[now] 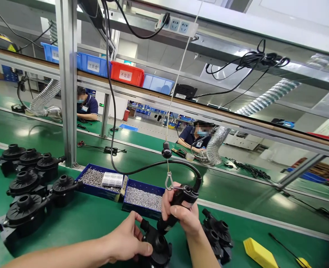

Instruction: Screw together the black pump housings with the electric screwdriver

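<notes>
My right hand (181,214) is closed around a black electric screwdriver (178,204) that hangs from a cord and points down at a black pump housing (157,247) on the green bench. My left hand (126,240) grips that housing from the left, thumb on its top. Two more black housings (218,232) lie just right of my right wrist.
Several black pump housings (27,186) sit at the left. Two blue trays of screws (119,188) stand behind my hands. A yellow block (259,253) lies at the lower right. A metal post (67,82) rises at left. Two people work at benches beyond.
</notes>
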`<state>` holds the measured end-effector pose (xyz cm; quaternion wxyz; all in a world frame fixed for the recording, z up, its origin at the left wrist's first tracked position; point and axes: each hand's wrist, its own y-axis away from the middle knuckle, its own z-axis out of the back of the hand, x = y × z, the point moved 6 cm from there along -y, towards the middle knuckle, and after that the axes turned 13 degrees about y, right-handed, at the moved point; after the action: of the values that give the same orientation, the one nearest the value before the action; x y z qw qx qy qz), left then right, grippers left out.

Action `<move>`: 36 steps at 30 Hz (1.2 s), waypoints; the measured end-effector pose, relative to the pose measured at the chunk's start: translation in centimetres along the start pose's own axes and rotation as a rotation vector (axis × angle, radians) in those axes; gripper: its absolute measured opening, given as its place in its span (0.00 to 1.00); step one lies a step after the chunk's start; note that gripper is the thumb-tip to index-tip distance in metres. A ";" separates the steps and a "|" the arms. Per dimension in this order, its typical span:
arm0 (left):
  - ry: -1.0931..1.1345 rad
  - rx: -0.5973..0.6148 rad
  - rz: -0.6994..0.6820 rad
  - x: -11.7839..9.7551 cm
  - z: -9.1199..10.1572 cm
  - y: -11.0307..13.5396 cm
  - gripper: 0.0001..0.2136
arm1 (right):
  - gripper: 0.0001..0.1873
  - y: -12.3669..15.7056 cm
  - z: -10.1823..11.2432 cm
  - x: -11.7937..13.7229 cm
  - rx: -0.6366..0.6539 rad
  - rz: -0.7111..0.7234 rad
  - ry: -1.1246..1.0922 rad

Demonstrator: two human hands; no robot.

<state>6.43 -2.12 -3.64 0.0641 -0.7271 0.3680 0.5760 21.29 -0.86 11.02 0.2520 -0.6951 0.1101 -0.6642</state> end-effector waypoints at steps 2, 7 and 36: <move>-0.003 -0.008 -0.008 0.0 0.0 0.1 0.32 | 0.14 0.0 0.3 0.4 -0.014 -0.007 0.013; -0.002 0.059 -0.030 1.0 -0.8 0.0 0.37 | 0.11 0.3 -0.8 3.0 -0.157 0.078 0.059; -0.012 0.072 -0.082 1.4 -0.9 0.2 0.37 | 0.19 0.5 -5.3 2.0 0.106 -0.088 0.030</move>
<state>7.14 -3.43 -4.54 0.1158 -0.7353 0.3579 0.5638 16.41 -3.35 12.51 0.2573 -0.6748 0.0480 -0.6900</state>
